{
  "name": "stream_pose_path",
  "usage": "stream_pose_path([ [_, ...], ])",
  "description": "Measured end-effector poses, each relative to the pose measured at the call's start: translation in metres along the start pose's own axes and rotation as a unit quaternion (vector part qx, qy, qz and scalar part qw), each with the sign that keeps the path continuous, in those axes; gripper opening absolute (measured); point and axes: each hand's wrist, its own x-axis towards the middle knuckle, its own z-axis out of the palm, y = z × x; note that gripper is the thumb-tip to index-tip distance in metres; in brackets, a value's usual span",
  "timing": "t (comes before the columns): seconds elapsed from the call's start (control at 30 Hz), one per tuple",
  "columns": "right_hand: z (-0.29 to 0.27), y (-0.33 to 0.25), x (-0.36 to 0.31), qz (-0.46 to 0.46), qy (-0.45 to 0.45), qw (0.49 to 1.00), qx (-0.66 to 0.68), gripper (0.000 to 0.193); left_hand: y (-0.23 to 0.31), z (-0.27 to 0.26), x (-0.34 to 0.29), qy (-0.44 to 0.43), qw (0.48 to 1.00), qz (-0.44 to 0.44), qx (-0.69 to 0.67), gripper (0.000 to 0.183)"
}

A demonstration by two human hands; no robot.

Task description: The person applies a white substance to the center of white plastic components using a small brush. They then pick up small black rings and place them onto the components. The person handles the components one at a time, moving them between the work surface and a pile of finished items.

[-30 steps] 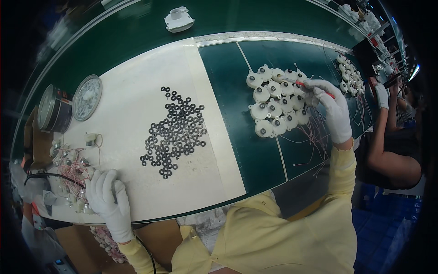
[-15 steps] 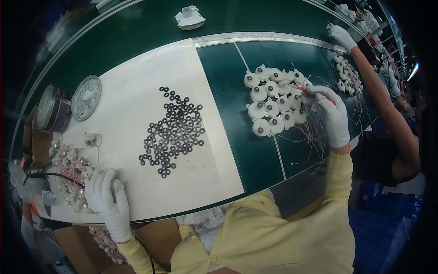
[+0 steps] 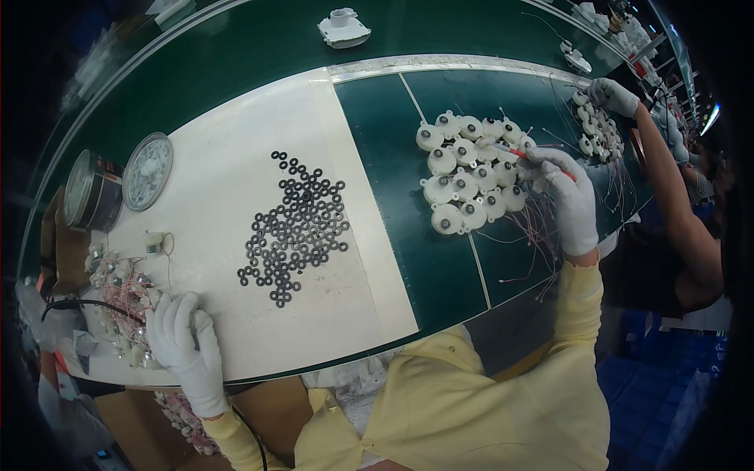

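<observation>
My right hand (image 3: 564, 188), in a white glove, grips a thin red-handled brush (image 3: 520, 153). Its pale tip touches or hovers just over the group of round white plastic housings (image 3: 463, 184), each with a dark piece at its centre. Pink wires (image 3: 536, 231) trail from them under my wrist. At the near left, my gloved left hand (image 3: 184, 337) lies at the table edge with fingers loosely bent and apart, holding nothing visible. Beside it is a pile of small motors with pink wires (image 3: 126, 302). Many black rings (image 3: 302, 224) lie spread on the white sheet between my hands.
A metal tin (image 3: 94, 188) and a round lid holding white paste (image 3: 148, 173) stand at the left. One small motor (image 3: 155, 242) sits apart. A white part (image 3: 343, 30) lies on the green belt beyond. At right, a co-worker's gloved hand (image 3: 614, 97) is over more housings (image 3: 598, 129).
The white part on the belt has shifted right. The co-worker's hand has drawn back from the belt to the housings, and a white part now shows there. My hands have hardly moved.
</observation>
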Motion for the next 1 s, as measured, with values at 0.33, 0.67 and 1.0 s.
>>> stream_pose_path([
  [0.33,-0.021,0.004,-0.019,0.007,0.002,1.0,0.03,0.031,-0.001,0.001,0.0,0.013,1.0,0.005,0.011,0.029],
  [0.67,-0.004,-0.001,-0.026,0.05,-0.01,0.998,0.035,0.03,0.0,0.0,-0.001,-0.002,1.0,-0.006,0.0,0.024],
  [1.0,-0.013,-0.001,-0.033,0.044,-0.019,0.999,0.025,0.029,-0.001,0.001,-0.001,0.006,1.0,0.001,0.007,0.025],
])
